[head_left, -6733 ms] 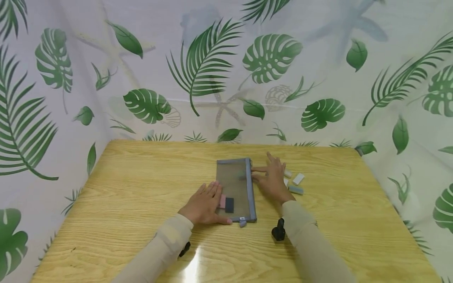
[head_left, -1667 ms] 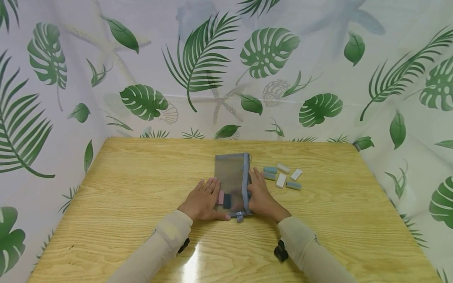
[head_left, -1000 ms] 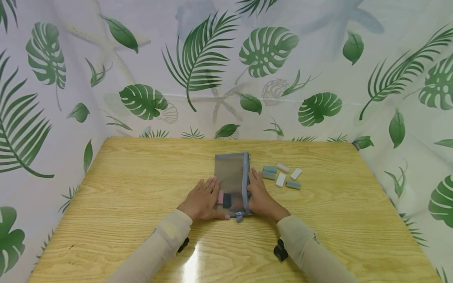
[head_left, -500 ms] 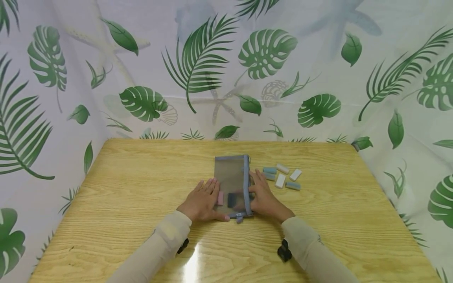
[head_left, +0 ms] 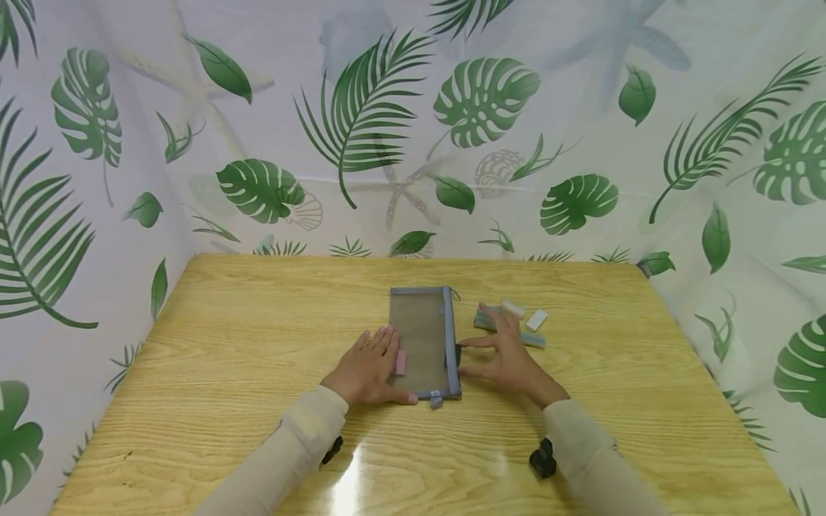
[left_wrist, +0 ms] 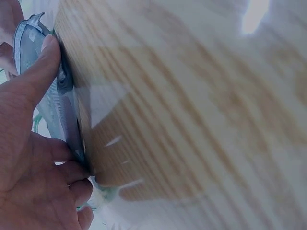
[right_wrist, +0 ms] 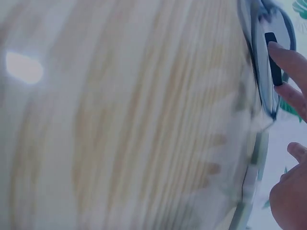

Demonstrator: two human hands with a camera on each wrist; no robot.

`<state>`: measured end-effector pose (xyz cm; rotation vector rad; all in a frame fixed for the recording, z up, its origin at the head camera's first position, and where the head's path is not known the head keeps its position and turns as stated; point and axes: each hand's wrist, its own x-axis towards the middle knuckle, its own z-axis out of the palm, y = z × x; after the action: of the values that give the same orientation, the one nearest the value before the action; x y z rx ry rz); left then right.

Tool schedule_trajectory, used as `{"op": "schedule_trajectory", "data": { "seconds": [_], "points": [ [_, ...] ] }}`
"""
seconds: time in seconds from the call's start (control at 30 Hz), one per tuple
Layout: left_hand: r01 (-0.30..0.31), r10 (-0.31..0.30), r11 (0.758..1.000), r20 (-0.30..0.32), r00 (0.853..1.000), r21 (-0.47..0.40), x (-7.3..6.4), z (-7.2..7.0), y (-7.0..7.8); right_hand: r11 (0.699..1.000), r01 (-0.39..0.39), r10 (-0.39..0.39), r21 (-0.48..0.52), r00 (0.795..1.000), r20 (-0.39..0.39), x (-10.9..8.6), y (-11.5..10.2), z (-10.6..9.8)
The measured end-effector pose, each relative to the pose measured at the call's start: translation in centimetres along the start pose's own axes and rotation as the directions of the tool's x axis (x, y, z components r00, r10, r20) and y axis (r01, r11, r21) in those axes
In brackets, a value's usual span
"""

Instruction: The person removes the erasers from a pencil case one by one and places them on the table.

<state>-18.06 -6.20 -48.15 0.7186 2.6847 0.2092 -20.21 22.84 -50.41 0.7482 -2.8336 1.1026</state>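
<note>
A grey mesh zip pouch [head_left: 419,315] lies on the table, its zipped side facing right and its mouth parted in the right wrist view. My left hand [head_left: 368,365] rests flat along the pouch's left edge, fingers straight, thumb [left_wrist: 45,64] on its near corner. A pink eraser [head_left: 401,362] shows through the mesh by those fingers. My right hand [head_left: 506,358] pinches a dark eraser [right_wrist: 273,58] between finger and thumb at the pouch mouth. In the head view the dark eraser half shows past the zip edge; the rest is behind the mesh.
Right of the pouch, partly behind my right hand, lie white erasers [head_left: 537,320] and blue-grey ones [head_left: 533,340]. The wooden table [head_left: 258,308] meets a leaf-printed cloth [head_left: 361,229] at its back edge.
The right hand was outside near the loose erasers, then reached into the pouch. It has now drawn rightward, bringing the dark eraser to the mouth. The left hand has stayed in place.
</note>
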Motion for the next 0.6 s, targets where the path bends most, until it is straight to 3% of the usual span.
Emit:
{"op": "schedule_trajectory", "data": {
  "seconds": [0.6],
  "points": [
    [0.003, -0.003, 1.0, -0.004, 1.0, 0.011, 0.0, 0.2, 0.0, 0.996, -0.072, 0.064, -0.062, 0.992, -0.11, -2.9, 3.3, -4.0]
  ]
}}
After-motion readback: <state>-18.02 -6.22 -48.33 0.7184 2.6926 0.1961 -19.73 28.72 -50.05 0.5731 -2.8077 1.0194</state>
